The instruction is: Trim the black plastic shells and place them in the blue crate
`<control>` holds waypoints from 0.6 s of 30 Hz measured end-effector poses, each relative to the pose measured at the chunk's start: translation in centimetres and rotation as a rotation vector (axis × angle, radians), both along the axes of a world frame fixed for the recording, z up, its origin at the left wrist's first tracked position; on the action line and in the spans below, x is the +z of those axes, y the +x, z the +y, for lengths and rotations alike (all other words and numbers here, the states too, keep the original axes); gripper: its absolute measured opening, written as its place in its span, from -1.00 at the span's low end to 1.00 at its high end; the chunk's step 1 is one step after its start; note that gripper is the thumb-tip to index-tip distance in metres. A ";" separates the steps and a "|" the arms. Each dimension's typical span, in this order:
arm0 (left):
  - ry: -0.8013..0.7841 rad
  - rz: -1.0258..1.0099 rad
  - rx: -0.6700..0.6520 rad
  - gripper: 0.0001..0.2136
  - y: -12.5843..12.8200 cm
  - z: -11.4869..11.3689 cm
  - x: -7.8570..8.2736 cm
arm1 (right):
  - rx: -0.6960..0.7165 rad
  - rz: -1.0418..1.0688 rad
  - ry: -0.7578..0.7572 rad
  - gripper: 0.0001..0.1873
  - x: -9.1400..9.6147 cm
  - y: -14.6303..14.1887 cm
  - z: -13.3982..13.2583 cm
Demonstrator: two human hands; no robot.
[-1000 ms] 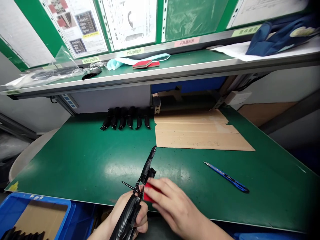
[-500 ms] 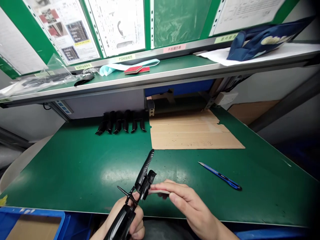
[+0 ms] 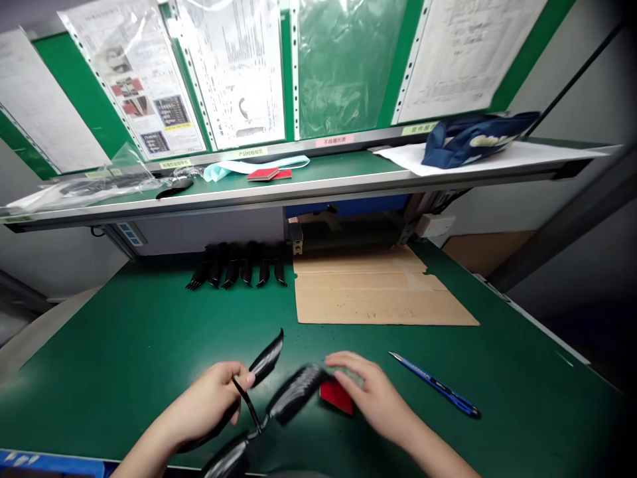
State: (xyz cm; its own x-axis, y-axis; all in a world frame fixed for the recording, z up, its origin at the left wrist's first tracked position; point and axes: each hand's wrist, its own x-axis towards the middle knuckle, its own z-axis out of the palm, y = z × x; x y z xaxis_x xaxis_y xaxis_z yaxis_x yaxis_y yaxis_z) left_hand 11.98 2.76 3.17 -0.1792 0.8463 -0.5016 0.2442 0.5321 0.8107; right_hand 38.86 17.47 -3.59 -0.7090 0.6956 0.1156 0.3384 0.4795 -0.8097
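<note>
My left hand (image 3: pixel 213 398) is closed round a glossy black moulded plastic part, with one curved blade-like piece (image 3: pixel 267 360) sticking out past the thumb. Thin black stems (image 3: pixel 246 401) join it to a second curved piece (image 3: pixel 298 393), blurred by motion, and a third (image 3: pixel 229 458) at the bottom edge. On the right, my right hand (image 3: pixel 375 398) has its fingers bent around a small red pad (image 3: pixel 337 397), which shows below the thumb. Its fingertips are at the tip of the second black piece; whether they touch it I cannot tell.
A blue utility knife (image 3: pixel 435 385) lies right of my hands. Behind are a cardboard sheet (image 3: pixel 383 302) and a row of several black parts (image 3: pixel 239 265). The shelf (image 3: pixel 343 176) above bears red pads (image 3: pixel 269 174), a blue cloth item (image 3: pixel 468 143) and plastic bags (image 3: pixel 94 189).
The black part has been turned and lowered, its pieces now spread across between my hands. The red pad in my right hand has tilted, showing its red face. The view has tipped upward.
</note>
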 end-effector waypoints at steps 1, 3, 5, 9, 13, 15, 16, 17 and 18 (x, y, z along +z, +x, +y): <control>-0.029 0.127 -0.078 -0.63 0.0 0.3 0.2 | -0.052 0.022 0.011 -0.70 0.5 -0.3 0.5; -0.023 0.285 -0.208 -0.64 0.7 1.0 0.5 | 0.004 0.020 0.120 -0.72 2.3 -1.3 0.8; 0.019 0.332 -0.307 -0.66 1.8 2.0 0.9 | 0.217 -0.056 0.300 -0.63 4.2 -2.7 0.3; 0.095 0.163 -0.427 -0.68 3.5 3.6 1.0 | 0.384 -0.282 0.422 -0.80 4.9 -4.8 -1.4; 0.105 -0.158 -0.414 -0.46 3.5 4.3 -0.4 | 0.351 -0.208 0.271 -0.90 2.9 -6.0 -1.6; 0.109 -0.186 -0.409 -0.42 3.2 4.6 -0.3 | 0.357 -0.192 0.258 -0.88 3.0 -6.5 -1.1; 0.130 -0.130 -0.423 -0.44 2.9 4.8 0.2 | 0.381 -0.227 0.301 -0.85 3.6 -6.6 -0.8; 0.168 -0.025 -0.462 -0.48 2.7 4.9 1.0 | 0.423 -0.288 0.368 -0.83 4.4 -6.7 -0.5; 0.219 0.112 -0.529 -0.52 2.4 5.0 2.0 | 0.483 -0.362 0.444 -0.81 5.6 -6.8 -0.2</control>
